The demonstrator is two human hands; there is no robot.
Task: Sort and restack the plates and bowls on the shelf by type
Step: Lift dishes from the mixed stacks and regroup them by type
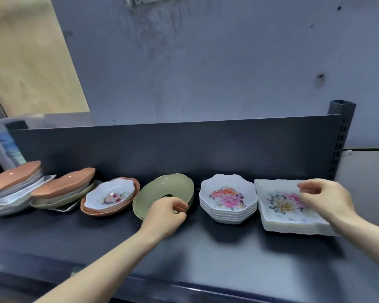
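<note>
On the dark shelf [206, 248] stand several stacks. At the far right lies a stack of square white floral plates [280, 206]; my right hand [324, 197] hovers over it, fingers apart, holding nothing. Left of it is a stack of scalloped white floral bowls [228, 200]. A stack of green oval dishes [164, 189] leans in the middle, and my left hand [166, 215] sits at its near rim with fingers curled loosely. Further left a white floral dish rests in orange dishes [109, 197]. Two mixed piles topped by orange dishes [64, 186] [11, 180] fill the left end.
A dark back panel [184, 145] runs behind the stacks, and a perforated upright post [339, 138] stands at the right end. The shelf's front edge [184, 289] crosses the bottom. A grey wall [206, 62] rises behind.
</note>
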